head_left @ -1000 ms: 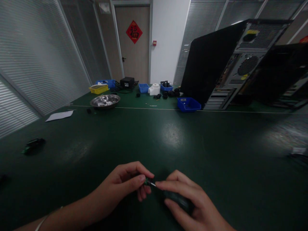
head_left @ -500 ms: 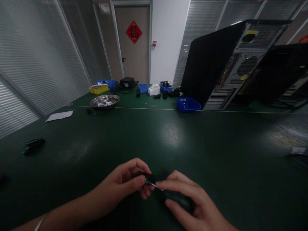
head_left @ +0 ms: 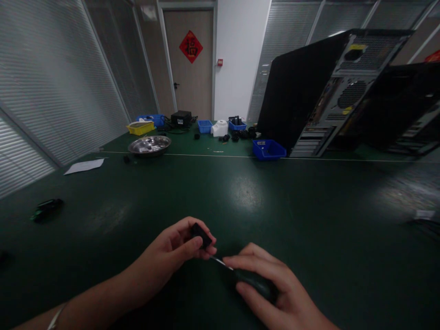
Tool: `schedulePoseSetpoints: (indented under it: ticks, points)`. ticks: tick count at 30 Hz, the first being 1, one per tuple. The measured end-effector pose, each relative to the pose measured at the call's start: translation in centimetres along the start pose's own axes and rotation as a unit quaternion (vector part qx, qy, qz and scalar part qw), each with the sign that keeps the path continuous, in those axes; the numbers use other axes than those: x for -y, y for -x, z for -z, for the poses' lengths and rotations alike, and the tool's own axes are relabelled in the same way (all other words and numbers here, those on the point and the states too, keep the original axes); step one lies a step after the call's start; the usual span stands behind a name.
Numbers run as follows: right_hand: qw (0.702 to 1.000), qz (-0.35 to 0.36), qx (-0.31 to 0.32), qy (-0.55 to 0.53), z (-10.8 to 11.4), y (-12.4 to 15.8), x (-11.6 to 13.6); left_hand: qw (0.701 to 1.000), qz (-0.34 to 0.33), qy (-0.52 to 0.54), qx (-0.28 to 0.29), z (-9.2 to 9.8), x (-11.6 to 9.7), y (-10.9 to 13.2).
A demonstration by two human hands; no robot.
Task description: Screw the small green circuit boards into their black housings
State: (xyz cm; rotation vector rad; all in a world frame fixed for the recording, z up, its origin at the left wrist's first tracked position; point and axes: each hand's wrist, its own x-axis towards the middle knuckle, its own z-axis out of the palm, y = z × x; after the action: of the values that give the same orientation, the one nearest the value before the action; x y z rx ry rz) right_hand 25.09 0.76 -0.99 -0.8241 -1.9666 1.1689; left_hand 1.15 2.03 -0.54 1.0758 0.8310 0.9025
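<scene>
Between the thumb and fingers of my left hand (head_left: 185,245) is a small black block-shaped part (head_left: 201,235), tilted, its details too dark to read. My right hand (head_left: 271,279) is wrapped round the dark handle of a screwdriver (head_left: 256,283). The thin metal shaft points left and up toward my left fingers. Its tip ends near those fingertips, below the black part; whether it touches anything there I cannot tell. Both hands are just above the green table (head_left: 220,197) at its near side.
A metal dish (head_left: 150,152) with small pieces stands back left, near a white paper sheet (head_left: 84,166). Farther back is a yellow tray (head_left: 140,129). A blue bin (head_left: 269,150) sits beside a large black computer case (head_left: 302,87). A black-green object (head_left: 47,209) lies at left.
My left hand has lifted slightly and turned, so the black part now shows its broad face. It has drawn away from the screwdriver, exposing more shaft. My right hand is nearly still.
</scene>
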Motion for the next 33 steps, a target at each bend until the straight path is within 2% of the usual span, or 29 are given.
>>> schedulePoseSetpoints:
  ticks: [6, 13, 19, 25, 33]
  points:
    - [1.0, -0.022, -0.011, 0.004, 0.0, 0.1, -0.1, 0.99, -0.004, -0.138, -0.042, 0.1, -0.1, 0.1]
    - [1.0, -0.012, -0.019, 0.0, -0.2, 0.0, 0.0, 0.978, 0.003, -0.21, 0.017, -0.5, -0.2, 0.7]
    - [1.0, -0.015, -0.008, 0.012, -0.2, 0.0, 0.1, 0.941, -0.052, -0.334, 0.012, -0.3, -0.2, 1.1]
    - [1.0, -0.015, -0.008, 0.021, -0.2, 0.0, -0.1, 0.919, -0.075, -0.387, 0.021, -0.5, -0.4, 1.3]
    - [0.999, -0.002, -0.001, 0.04, -0.3, 0.1, 0.0, 0.912, -0.101, -0.396, 0.033, -0.5, -0.4, 1.3]
